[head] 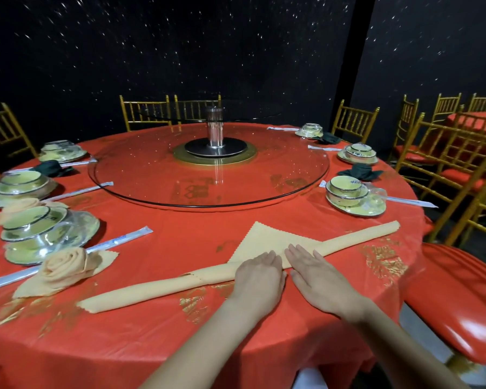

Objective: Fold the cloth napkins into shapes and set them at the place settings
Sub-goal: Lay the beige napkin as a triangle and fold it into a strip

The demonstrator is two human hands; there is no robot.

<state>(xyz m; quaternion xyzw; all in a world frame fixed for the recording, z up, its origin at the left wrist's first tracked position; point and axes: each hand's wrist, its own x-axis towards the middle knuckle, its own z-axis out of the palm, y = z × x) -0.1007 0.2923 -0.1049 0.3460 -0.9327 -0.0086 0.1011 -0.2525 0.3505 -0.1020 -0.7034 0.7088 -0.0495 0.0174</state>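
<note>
Rolled napkin [157, 290] lies diagonally, tip pointing away.

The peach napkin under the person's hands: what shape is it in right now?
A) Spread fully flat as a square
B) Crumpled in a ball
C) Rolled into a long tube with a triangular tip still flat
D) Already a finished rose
C: the peach napkin lies as a long roll across the red tablecloth, a flat triangle poking out beyond the left hand and right hand, both pressed flat on it.
</note>
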